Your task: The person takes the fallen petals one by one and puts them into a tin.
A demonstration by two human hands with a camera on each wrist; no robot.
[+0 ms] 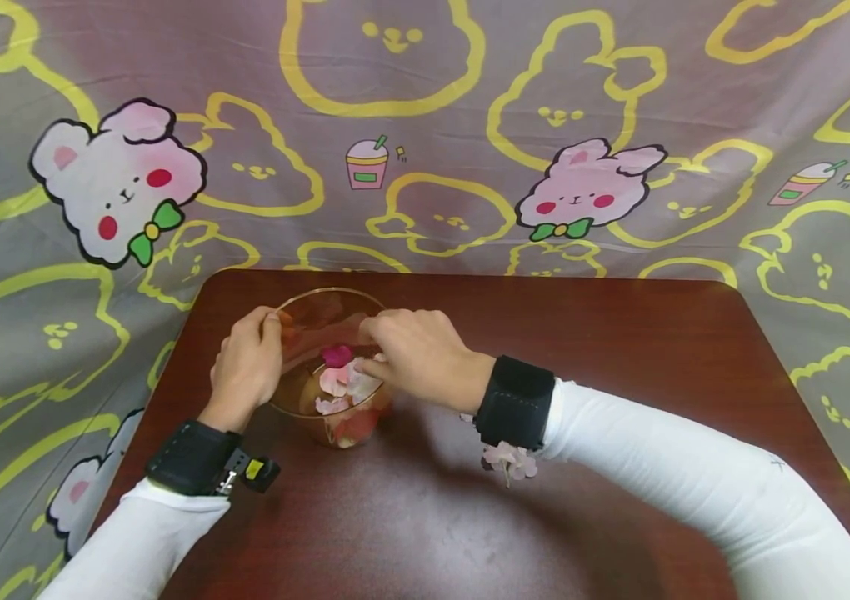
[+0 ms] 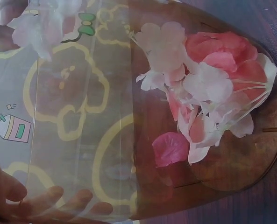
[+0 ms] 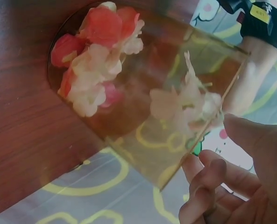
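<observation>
A clear amber-tinted glass bowl (image 1: pixel 297 400) stands on the dark wooden table (image 1: pixel 605 375), left of centre. Inside lie pink, red and white petals and blossoms (image 1: pixel 342 387), also seen as petals (image 2: pixel 208 88) and petals (image 3: pixel 96 60) in the wrist views. My left hand (image 1: pixel 266 335) grips the bowl's left rim, its fingers (image 2: pixel 59 200) showing through the glass. My right hand (image 1: pixel 377 357) hovers over the bowl's mouth and pinches a pale flower sprig (image 3: pixel 187 102) just inside the rim.
A small pale pink blossom (image 1: pixel 511 461) lies on the table under my right wrist. A grey cloth with yellow bunny outlines (image 1: pixel 425 125) surrounds the table. Black wrist straps (image 1: pixel 515 400) sit on both white sleeves.
</observation>
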